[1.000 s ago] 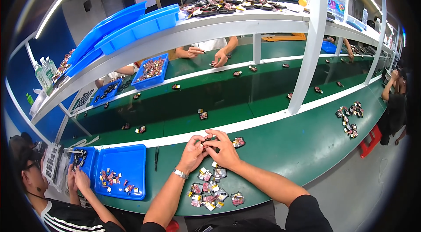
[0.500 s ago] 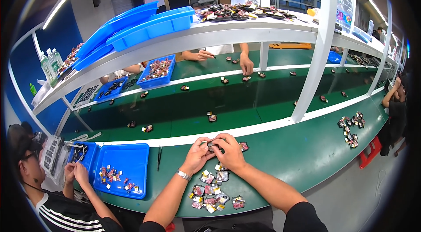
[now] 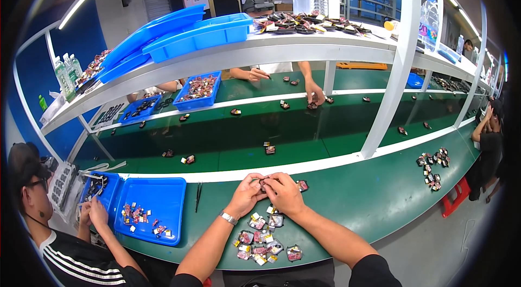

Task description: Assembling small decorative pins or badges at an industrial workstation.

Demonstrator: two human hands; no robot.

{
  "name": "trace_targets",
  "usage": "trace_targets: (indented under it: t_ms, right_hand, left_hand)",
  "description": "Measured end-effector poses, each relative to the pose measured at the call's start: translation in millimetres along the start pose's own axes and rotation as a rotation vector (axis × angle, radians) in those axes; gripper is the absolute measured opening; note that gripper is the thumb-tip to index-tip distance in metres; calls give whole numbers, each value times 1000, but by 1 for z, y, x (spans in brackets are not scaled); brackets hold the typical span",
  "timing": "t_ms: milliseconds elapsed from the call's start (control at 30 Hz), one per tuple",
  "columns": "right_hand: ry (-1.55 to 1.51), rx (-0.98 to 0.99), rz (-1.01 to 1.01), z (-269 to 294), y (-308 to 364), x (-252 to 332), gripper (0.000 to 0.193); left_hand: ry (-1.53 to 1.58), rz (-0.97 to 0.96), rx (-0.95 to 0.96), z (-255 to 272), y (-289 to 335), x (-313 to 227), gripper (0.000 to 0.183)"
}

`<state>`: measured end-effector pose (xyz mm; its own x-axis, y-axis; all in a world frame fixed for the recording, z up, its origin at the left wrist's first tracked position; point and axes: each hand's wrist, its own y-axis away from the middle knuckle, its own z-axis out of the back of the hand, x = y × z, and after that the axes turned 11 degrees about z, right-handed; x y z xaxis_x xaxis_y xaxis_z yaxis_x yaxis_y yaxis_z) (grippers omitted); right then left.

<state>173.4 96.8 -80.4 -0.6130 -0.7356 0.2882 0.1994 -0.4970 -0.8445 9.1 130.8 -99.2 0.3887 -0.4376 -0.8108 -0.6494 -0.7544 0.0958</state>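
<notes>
My left hand [image 3: 247, 196], with a metal watch on the wrist, is closed around a small dark electronic module [image 3: 264, 184]. My right hand [image 3: 284, 193] pinches the same module from the other side, and the fingers hide most of it. Another module [image 3: 302, 185] lies on the green bench just beyond my right hand. Between my forearms is a loose cluster of similar modules [image 3: 259, 236], with black casings, red circuit boards and white and yellow labels. One module [image 3: 294, 253] sits a little apart, beside my right forearm.
Black tweezers [image 3: 198, 197] lie left of my hands, beside a blue tray [image 3: 182, 216] of small red boards. A co-worker [image 3: 70, 243] sits at the left. Ahead runs a green conveyor [image 3: 228, 143] carrying spaced modules, under a white shelf frame [image 3: 374, 119]. More modules [image 3: 432, 167] lie far right.
My hands stay together on the module, with the fingers slightly shifted. The whole view has moved a little. Across the conveyor, a person's hand has shifted over the modules.
</notes>
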Motion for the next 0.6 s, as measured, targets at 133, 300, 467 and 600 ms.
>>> trace_targets:
  t_ms: [133, 300, 467, 600]
  right_hand:
    - [15, 4, -29, -1, 1, 1, 15]
    - [-11, 19, -14, 2, -3, 5, 17]
    - [-372, -14, -413, 1, 2, -4, 19]
    - [-408, 1, -439, 0, 2, -4, 21]
  left_hand:
    - [-5, 8, -19, -3, 0, 0, 22]
    - [-157, -85, -184, 0, -3, 8, 17]
    - [-267, -104, -268, -3, -6, 14, 14]
    - [-406, -136, -333, -6, -5, 15, 14]
